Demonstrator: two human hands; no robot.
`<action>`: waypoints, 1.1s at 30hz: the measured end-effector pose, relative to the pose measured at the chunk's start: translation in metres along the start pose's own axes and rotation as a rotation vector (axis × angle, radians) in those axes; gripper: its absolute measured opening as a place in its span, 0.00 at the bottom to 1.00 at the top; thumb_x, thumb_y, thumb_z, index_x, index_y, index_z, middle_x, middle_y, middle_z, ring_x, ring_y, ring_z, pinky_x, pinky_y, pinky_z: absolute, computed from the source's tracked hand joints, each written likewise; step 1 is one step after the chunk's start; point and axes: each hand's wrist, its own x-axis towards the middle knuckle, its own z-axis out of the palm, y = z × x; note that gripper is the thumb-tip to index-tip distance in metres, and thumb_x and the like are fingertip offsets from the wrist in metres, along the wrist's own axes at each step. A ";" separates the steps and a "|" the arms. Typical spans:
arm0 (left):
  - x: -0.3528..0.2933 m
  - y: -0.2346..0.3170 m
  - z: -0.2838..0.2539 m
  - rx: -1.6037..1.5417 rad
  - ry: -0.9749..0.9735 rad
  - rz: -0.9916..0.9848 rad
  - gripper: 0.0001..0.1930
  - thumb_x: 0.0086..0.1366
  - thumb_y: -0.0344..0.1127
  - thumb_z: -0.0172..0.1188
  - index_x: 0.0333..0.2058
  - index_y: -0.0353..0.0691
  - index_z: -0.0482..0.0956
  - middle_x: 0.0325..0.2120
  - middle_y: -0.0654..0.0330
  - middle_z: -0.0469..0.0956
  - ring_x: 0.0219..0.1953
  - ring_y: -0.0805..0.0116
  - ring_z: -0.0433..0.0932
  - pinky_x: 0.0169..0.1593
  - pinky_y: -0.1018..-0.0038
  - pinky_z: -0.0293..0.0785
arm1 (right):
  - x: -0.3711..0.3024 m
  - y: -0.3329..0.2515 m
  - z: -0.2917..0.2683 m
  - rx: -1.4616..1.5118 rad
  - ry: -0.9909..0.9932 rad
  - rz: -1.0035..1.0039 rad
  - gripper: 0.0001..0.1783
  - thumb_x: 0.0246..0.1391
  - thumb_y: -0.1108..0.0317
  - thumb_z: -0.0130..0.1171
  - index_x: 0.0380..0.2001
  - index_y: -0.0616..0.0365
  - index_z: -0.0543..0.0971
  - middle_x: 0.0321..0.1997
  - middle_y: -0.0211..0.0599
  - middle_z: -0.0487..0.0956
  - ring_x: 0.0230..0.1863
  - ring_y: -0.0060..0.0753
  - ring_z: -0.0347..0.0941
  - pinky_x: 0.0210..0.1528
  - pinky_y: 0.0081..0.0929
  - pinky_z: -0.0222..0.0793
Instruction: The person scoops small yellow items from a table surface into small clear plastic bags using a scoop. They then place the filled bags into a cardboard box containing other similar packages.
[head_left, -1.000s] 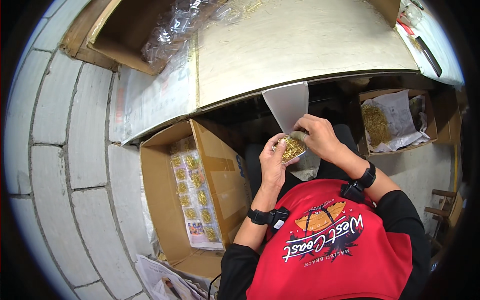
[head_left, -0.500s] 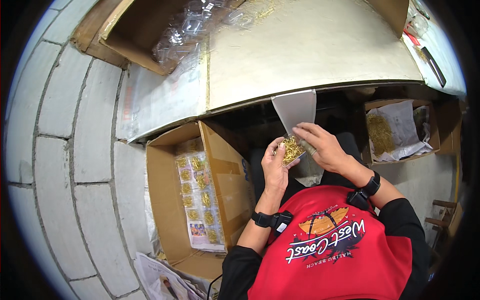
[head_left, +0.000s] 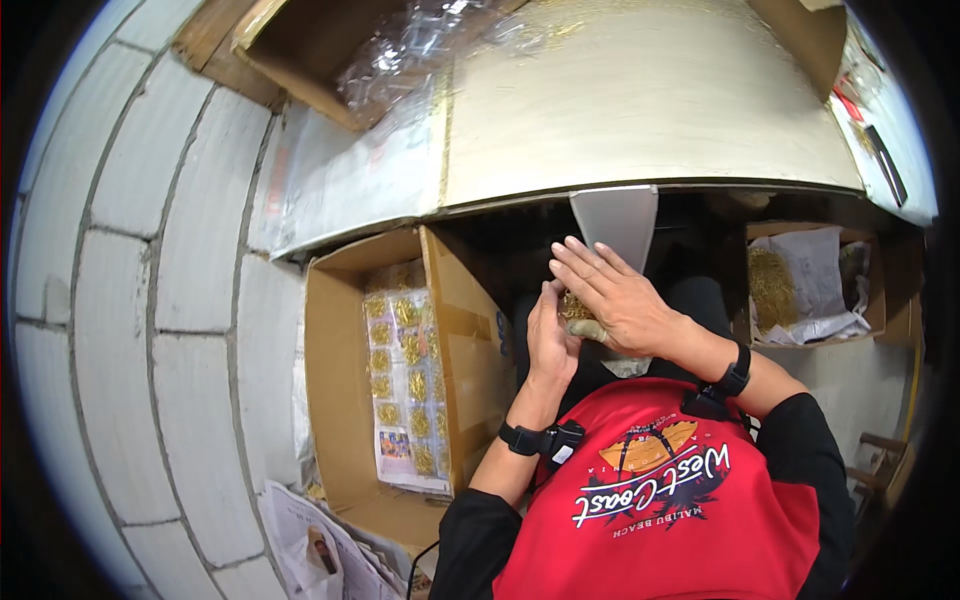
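At my lap, my left hand (head_left: pixel 552 345) is wrapped round a small clear plastic box of tiny gold-coloured metal pieces (head_left: pixel 574 306). My right hand (head_left: pixel 622 305) lies flat across the top, fingers stretched out, and hides most of that box. A tan covering wraps the right thumb, which rests by the near edge of the pieces. Just beyond my hands, a pale chute-like panel (head_left: pixel 617 222) slopes down from the table edge. To the left stands an open cardboard box (head_left: pixel 470 370) holding rows of small clear boxes (head_left: pixel 411 347) filled with gold-coloured pieces.
A pale tabletop (head_left: pixel 640 110) spans the far side. An open carton (head_left: pixel 295 70) with clear plastic packaging (head_left: pixel 410 50) stands at the far left. On the right, a paper-lined box (head_left: pixel 815 338) holds loose gold-coloured pieces (head_left: pixel 772 290). A black bar-shaped item (head_left: pixel 886 165) lies far right.
My right hand has moved left and flattened over the small box, covering most of the gold-coloured pieces. My left hand keeps its hold. The whole view has shifted slightly.
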 end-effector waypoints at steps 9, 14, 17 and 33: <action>-0.007 0.019 -0.021 0.025 0.086 0.062 0.15 0.70 0.45 0.43 0.45 0.44 0.72 0.38 0.66 0.75 0.38 0.76 0.74 0.42 0.76 0.72 | 0.027 -0.028 0.004 -0.053 -0.127 -0.194 0.42 0.51 0.47 0.51 0.62 0.63 0.57 0.67 0.48 0.56 0.70 0.46 0.48 0.69 0.43 0.41; -0.040 0.100 -0.025 0.216 0.202 0.123 0.17 0.69 0.47 0.43 0.41 0.40 0.73 0.34 0.64 0.74 0.34 0.74 0.75 0.27 0.73 0.78 | 0.066 -0.063 -0.019 0.198 0.065 -0.274 0.37 0.57 0.51 0.48 0.63 0.63 0.56 0.66 0.50 0.59 0.68 0.51 0.51 0.68 0.43 0.45; -0.068 0.161 -0.062 0.299 0.364 0.312 0.20 0.68 0.49 0.43 0.42 0.38 0.72 0.36 0.57 0.76 0.34 0.65 0.79 0.24 0.72 0.79 | 0.080 -0.066 -0.047 0.374 0.235 -0.226 0.32 0.61 0.54 0.44 0.62 0.66 0.58 0.62 0.51 0.64 0.65 0.48 0.58 0.66 0.38 0.48; -0.239 0.128 -0.417 -0.175 1.481 0.231 0.12 0.60 0.23 0.43 0.43 0.28 0.65 0.35 0.49 0.71 0.28 0.57 0.72 0.48 0.47 0.73 | 0.059 0.024 -0.014 0.442 0.199 0.368 0.34 0.55 0.81 0.45 0.65 0.51 0.55 0.63 0.43 0.65 0.52 0.37 0.71 0.57 0.31 0.63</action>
